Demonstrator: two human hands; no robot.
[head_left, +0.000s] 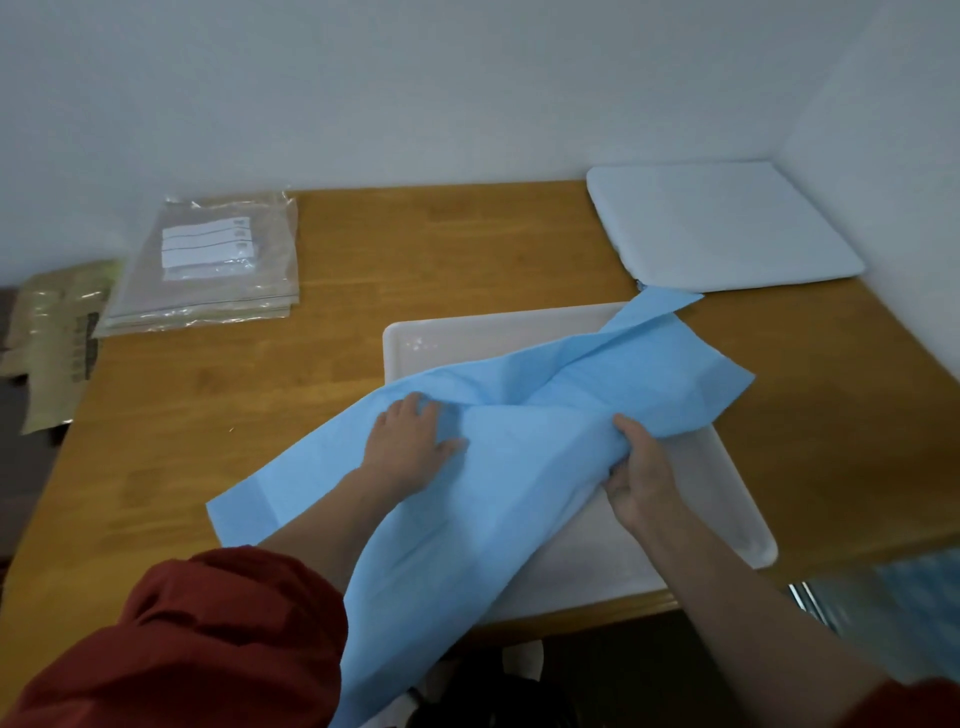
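Blue sheet (467, 499) is draping across white tray (727, 499) w/ left hand (410, 447) pressing it flat, right hand (641, 475) bunching its edge; hanging front could be dragging it off table (441, 249).

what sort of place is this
Probably a small packing or kit-prep workroom, perhaps for medical or lab supplies: a plain wooden table, a thin blue sheet draped over a white tray, and a stack of labelled clear bags at the back left.
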